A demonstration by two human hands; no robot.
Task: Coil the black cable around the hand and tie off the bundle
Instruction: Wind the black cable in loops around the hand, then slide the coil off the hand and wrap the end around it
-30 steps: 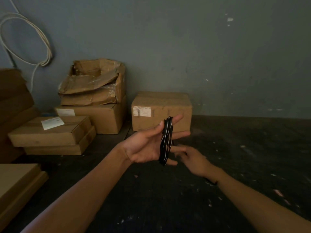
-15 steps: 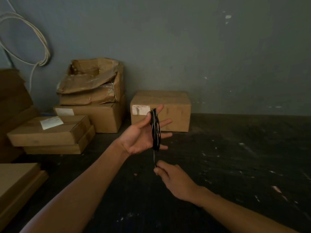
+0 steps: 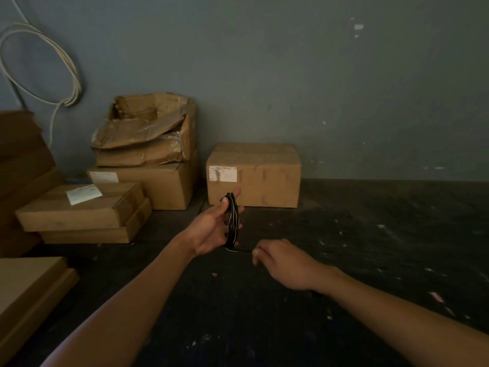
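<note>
A black cable (image 3: pixel 232 221) with thin pale streaks is wound in several loops around the fingers of my left hand (image 3: pixel 211 225), which is held out at mid-frame with the thumb up. A short free end runs from the bottom of the coil to the right. My right hand (image 3: pixel 281 263) sits just right of and below the coil, fingers pinched on that free end, pulling it level.
A taped cardboard box (image 3: pixel 254 176) stands behind my hands against the grey wall. More boxes (image 3: pixel 143 165) are stacked at the left, flat ones (image 3: pixel 79 210) nearer. A pale cable loop (image 3: pixel 39 70) hangs on the wall. Dark speckled floor (image 3: pixel 370 234) spreads to the right.
My right hand has swung from below the coil out to its right, drawing the free end sideways. My left hand with the coil has shifted slightly.
</note>
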